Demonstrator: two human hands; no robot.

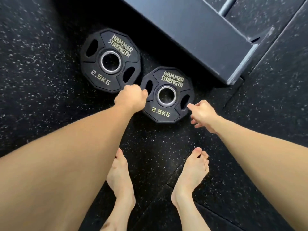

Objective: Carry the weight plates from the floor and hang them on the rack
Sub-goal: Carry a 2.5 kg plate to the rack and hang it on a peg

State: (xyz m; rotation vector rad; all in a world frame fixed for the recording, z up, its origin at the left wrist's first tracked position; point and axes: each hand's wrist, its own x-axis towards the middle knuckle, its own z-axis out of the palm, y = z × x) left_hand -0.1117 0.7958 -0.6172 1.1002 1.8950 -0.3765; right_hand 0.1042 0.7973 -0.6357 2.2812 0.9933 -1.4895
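Two bare feet stand on the speckled black rubber floor: left foot at 6 o'clock of the frame, right foot just toward 5 o'clock, toes pointing to 12.

Two bare forearms reach forward over the feet.

Left hand: curled at the 9 o'clock edge of the nearer weight plate, knuckles up, fingers bent down beside that plate's left grip slot. Fingertips hidden under the hand; cannot tell whether they grip the rim or only touch it.

Right hand: at the 3–4 o'clock edge of the same plate, fingers loosely spread, index finger extended to the rim just beside the right grip slot. Not closed on anything. The two hands are apart, one on each side of the plate.

Plates counted: two. Both black, many-sided, flat on the floor, each with one steel-ringed centre hole and two oval grip slots, each lettered "HAMMER STRENGTH" and "2.5KG". The farther weight plate lies at 10–11 o'clock of the nearer one, rims nearly touching. No hand on it.

Beyond the plates, at 1 o'clock, one dark steel base beam runs diagonally across the floor, its near corner just past the nearer plate. One grey metal tube rises from it at the top edge.
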